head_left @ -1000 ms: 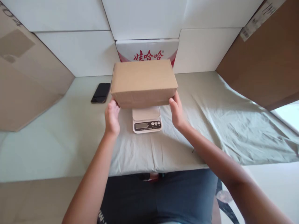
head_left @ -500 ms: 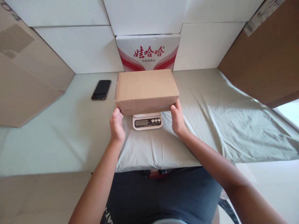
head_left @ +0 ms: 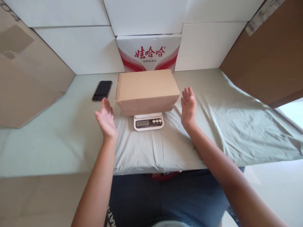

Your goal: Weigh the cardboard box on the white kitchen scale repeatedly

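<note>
A closed brown cardboard box (head_left: 148,90) rests on a white kitchen scale (head_left: 148,123), covering the scale's platform. The scale's display and three round buttons show in front of the box; no reading can be made out. My left hand (head_left: 106,118) is open to the left of the box, fingers stretched out and apart from it. To the box's right, my right hand (head_left: 188,106) is also open, with its palm facing the box and a gap between them. Neither hand holds anything.
A black smartphone (head_left: 102,90) lies on the pale green cloth (head_left: 59,145) left of the box. Behind stand white boxes (head_left: 78,49) and a red-and-white printed carton (head_left: 149,53). Large cardboard panels flank the table at left (head_left: 30,78) and right (head_left: 267,60).
Both hands have let go of the cardboard box and moved outward, the left one to the left and the right one to the right. The box stays on the scale.
</note>
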Tool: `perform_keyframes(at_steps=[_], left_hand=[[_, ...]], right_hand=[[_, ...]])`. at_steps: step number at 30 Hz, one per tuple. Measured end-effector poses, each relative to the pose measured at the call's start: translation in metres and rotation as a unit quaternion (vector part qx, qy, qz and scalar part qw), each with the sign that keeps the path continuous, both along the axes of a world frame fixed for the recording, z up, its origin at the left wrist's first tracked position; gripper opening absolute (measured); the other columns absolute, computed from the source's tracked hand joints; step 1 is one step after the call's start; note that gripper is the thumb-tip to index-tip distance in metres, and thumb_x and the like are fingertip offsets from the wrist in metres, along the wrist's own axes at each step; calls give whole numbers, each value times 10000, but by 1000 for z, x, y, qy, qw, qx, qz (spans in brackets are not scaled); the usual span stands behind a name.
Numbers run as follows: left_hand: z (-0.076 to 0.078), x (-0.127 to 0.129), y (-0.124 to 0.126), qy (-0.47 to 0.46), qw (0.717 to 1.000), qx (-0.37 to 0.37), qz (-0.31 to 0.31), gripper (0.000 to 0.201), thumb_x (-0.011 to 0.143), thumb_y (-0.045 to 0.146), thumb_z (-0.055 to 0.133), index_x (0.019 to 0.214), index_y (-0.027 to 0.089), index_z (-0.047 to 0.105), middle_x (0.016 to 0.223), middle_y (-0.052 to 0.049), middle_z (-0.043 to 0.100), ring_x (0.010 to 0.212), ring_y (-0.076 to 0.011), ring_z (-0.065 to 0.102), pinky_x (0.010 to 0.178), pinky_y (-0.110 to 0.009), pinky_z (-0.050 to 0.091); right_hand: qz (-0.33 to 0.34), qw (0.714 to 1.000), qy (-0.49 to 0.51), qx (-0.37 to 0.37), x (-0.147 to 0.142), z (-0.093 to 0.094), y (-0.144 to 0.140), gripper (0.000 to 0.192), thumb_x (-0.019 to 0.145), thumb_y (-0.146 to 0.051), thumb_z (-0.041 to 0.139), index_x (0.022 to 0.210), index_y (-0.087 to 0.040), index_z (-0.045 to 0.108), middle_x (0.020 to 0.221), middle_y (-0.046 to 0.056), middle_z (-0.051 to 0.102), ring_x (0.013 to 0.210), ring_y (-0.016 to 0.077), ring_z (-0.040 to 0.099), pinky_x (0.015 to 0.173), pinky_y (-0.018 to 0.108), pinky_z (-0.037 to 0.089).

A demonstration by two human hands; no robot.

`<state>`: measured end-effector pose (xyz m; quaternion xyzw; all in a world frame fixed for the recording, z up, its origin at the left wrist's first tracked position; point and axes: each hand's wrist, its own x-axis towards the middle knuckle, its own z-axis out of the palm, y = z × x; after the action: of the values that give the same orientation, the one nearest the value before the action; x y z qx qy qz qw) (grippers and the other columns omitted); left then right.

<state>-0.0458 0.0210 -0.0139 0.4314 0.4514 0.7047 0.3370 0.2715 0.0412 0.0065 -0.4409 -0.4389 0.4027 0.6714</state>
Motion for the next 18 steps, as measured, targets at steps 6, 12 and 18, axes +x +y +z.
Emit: perform_keyframes(at_steps=[6, 12, 18], left_hand=[[-13, -7, 20, -6, 1000, -21, -14, 1005, 855, 989, 256, 1505, 312, 613, 1742, -69, 453, 1675, -312, 320, 1377, -481, 244], [-17, 2, 25, -2, 999, -3, -36, 952, 853, 974, 356, 1486, 321, 638, 1703, -68, 516, 1646, -330, 386, 1371, -504, 275], [-16, 4, 23, 2, 999, -13, -39, 998, 846, 978, 352, 1477, 267, 655, 1701, -111, 515, 1652, -345, 371, 1371, -506, 299]], right_hand=[[-17, 996, 43, -75, 9, -14, 20, 915, 840, -824, 467, 1592, -303, 438, 1818, 57, 330, 1718, 258, 285, 1431, 511, 209], [-2, 998, 18, -58, 6, -31, 25, 956, 832, -870, 458, 1603, -305, 422, 1829, 62, 303, 1721, 262, 275, 1431, 553, 198], [15, 999, -7, -46, 8, -36, 25, 931, 860, -893, 428, 1613, -346, 413, 1837, 30, 287, 1731, 267, 241, 1432, 577, 180]])
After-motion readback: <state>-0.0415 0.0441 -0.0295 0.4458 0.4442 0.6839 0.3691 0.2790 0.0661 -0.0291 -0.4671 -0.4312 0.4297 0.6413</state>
